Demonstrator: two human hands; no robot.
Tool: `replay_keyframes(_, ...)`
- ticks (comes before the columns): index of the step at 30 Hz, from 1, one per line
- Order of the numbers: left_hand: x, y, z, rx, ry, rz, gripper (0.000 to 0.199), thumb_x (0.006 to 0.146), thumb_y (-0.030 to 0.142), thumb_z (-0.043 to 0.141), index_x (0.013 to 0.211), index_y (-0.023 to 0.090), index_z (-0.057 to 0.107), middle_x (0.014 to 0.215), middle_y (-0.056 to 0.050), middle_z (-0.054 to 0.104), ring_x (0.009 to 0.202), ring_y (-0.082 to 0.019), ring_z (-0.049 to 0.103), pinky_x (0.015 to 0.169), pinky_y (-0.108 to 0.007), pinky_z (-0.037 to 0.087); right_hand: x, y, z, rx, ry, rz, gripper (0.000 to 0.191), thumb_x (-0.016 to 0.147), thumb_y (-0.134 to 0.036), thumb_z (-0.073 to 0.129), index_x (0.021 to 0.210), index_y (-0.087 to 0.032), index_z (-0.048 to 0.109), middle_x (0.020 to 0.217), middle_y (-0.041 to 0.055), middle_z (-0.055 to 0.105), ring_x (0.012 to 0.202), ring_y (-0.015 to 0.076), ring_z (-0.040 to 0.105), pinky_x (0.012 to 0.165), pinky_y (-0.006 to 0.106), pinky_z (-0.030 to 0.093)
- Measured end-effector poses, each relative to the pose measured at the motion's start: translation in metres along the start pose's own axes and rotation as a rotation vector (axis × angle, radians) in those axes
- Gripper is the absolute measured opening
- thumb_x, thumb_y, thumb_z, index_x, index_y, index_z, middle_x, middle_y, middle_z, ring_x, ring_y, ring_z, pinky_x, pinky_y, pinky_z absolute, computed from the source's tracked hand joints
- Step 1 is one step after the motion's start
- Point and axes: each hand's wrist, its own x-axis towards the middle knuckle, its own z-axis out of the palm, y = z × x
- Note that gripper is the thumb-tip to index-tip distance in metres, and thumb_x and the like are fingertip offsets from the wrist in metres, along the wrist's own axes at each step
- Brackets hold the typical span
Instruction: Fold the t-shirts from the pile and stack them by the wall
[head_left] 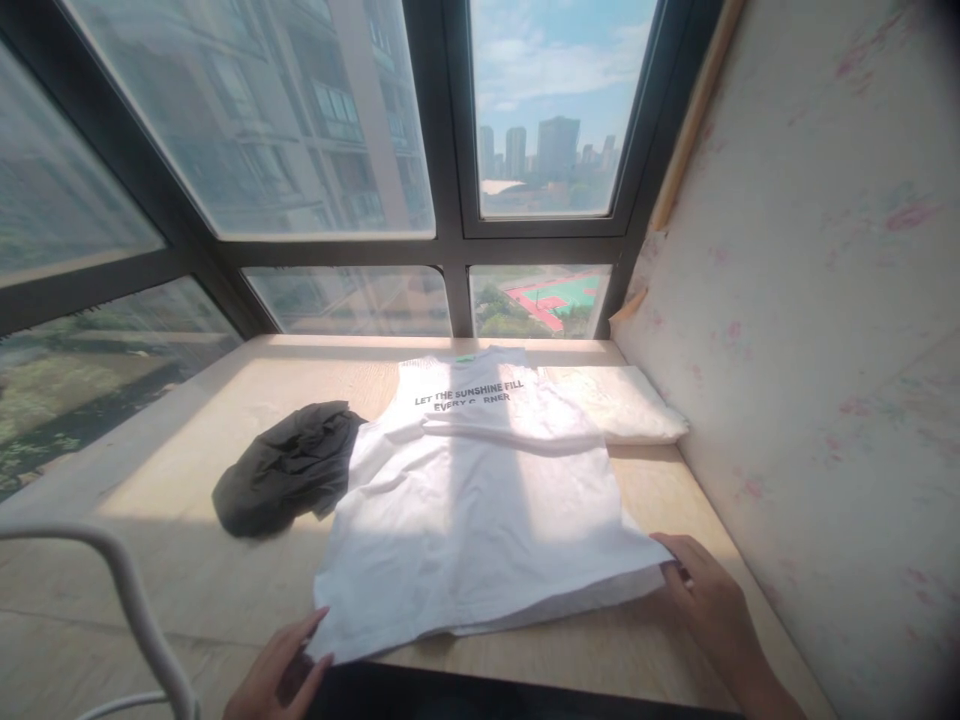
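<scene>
A white sleeveless shirt (480, 500) with dark lettering lies spread on a pale wooden surface (217, 590), its neckline toward the window and its hem toward me. My left hand (281, 665) pinches the hem's left corner between thumb and fingers. At the opposite corner, my right hand (701, 590) holds the hem, slightly lifted, with part of the back layer showing beneath. Creases cross the chest below the lettering. Left of the shirt, touching its side, is a crumpled dark cloth (289, 465).
Behind the shirt's right side lies a folded white item (630, 405), near the floral wall (817, 400). Dark window frames (450, 130) stand beyond the far edge. A curved white tube (139, 600) rises at the lower left.
</scene>
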Motion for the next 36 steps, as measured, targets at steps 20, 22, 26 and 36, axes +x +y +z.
replay_keyframes(20, -0.007, 0.037, 0.011, 0.165, -0.089, -0.065, 0.043, 0.078, 0.039, 0.054, 0.113, 0.021, 0.07, 0.094, -0.005, 0.076, 0.07, -0.019, 0.072, 0.067, -0.028, 0.058, -0.007, -0.006, 0.001, -0.048, 0.058, 0.088, 0.044, 0.087, -0.04, 0.042, 0.109, -0.02, 0.076, 0.1, 0.0068, 0.079, 0.074, 0.0223, 0.074, 0.063, 0.028, 0.056)
replay_keyframes(22, -0.008, 0.04, 0.01, 0.249, -0.11, -0.113, 0.043, 0.081, 0.035, 0.049, 0.117, 0.02, 0.068, 0.099, -0.007, 0.076, 0.077, -0.019, 0.073, 0.07, -0.028, 0.057, -0.009, -0.006, 0.001, -0.049, 0.062, 0.082, 0.044, 0.087, -0.041, 0.043, 0.108, -0.02, 0.076, 0.097, 0.007, 0.079, 0.074, 0.0232, 0.074, 0.064, 0.029, 0.057)
replay_keyframes(26, -0.01, 0.044, 0.01, 0.447, -0.094, -0.142, 0.05, 0.087, 0.034, 0.042, 0.13, 0.019, 0.062, 0.116, -0.011, 0.073, 0.096, -0.024, 0.073, 0.076, -0.032, 0.055, -0.011, -0.01, 0.001, -0.073, 0.097, 0.109, 0.044, 0.086, -0.041, 0.043, 0.106, -0.021, 0.076, 0.095, 0.007, 0.079, 0.074, 0.0245, 0.074, 0.067, 0.032, 0.058)
replay_keyframes(36, 0.016, 0.034, -0.01, 0.429, -0.05, -0.165, 0.047, 0.083, 0.024, 0.041, 0.115, 0.024, 0.075, 0.111, -0.005, 0.077, 0.099, -0.028, 0.074, 0.08, -0.035, 0.058, 0.01, -0.011, 0.006, -0.009, 0.064, 0.115, 0.044, 0.085, -0.037, 0.043, 0.11, -0.02, 0.075, 0.098, 0.0047, 0.078, 0.077, 0.021, 0.073, 0.066, 0.029, 0.057)
